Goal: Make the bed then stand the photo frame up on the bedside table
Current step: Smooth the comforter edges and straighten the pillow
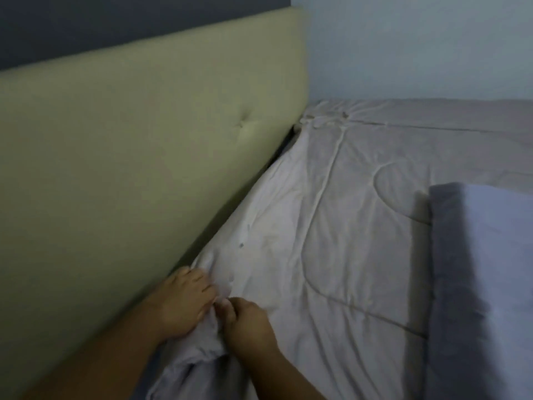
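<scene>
Two hands meet at the lower middle of the frame, both on the near corner of a white quilt (331,241). The left hand (184,301) comes in from the lower left beside the headboard, its fingers bent down over the bunched edge of the cloth. In this dim, soft view it seems to grip the cloth rather than merely press on it. The right hand (248,324) sits just beside it, almost touching, with thumb and fingers pinching a fold of the same edge. Below the hands the cloth gathers into a thick rumpled roll that runs out of the bottom of the frame.

The quilt covers the middle of the bed and is pale, creased and stitched in long curved lines. It reaches from the hands up to the far corner at the upper middle, where it puckers into a small knot of wrinkles. A grey sheet (432,114) lies flat along the far side under a pale wall (403,47). At the right edge lies a folded lavender cover (496,255) with a darker grey border, on top of the quilt and well apart from the hands.

An olive padded headboard (129,168) with one button tuft (240,124) fills the left half. A narrow dark gap (230,225) runs between it and the quilt's edge, from the left hand up to the far corner. Right of the hands, the quilt lies open as far as the folded cover.
</scene>
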